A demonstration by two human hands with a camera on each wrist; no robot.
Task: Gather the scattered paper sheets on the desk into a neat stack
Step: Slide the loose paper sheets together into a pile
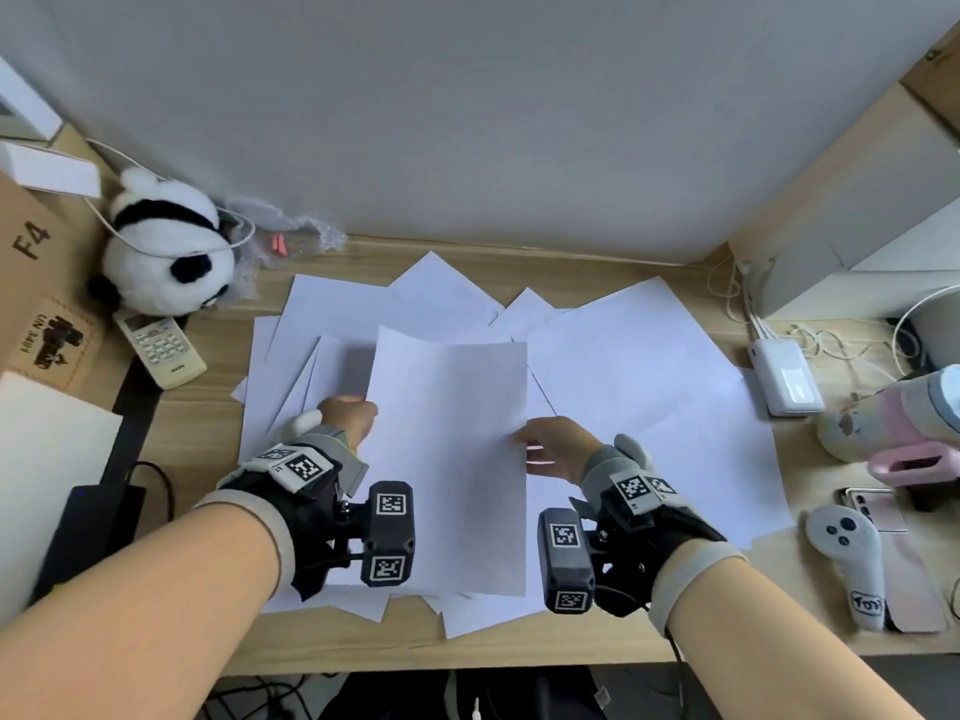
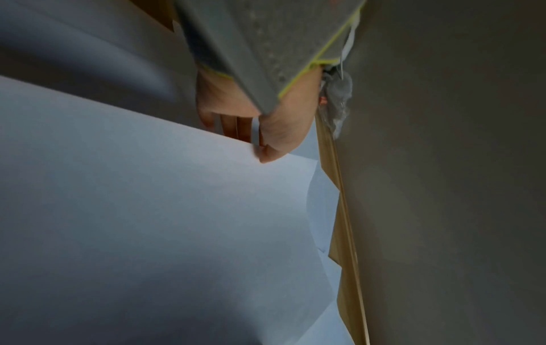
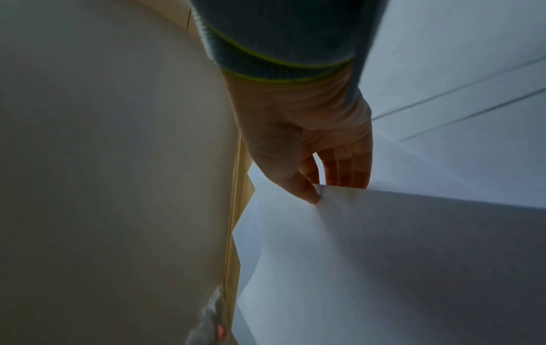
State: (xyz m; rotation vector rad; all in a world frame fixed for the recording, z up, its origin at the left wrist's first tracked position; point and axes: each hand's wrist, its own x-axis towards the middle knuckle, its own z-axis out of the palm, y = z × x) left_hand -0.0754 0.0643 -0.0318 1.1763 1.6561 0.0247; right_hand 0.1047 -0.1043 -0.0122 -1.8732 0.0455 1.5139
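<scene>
You have a top sheet (image 1: 449, 459) of thin matt white paper, smooth and slightly bowed. The scattered paper sheets (image 1: 639, 366) under it are the same plain matt stock. Your surface (image 1: 208, 423) is pale wood-grain laminate with a low sheen. To your left sit a fluffy plush panda (image 1: 166, 252), a glossy plastic remote control (image 1: 161, 348) and a matt brown cardboard box (image 1: 31, 283). To your right lies a glossy white plastic power bank (image 1: 787, 376).

One plush panda (image 1: 163, 249), one remote (image 1: 160, 348), roughly ten overlapping paper sheets (image 1: 639, 371).
</scene>
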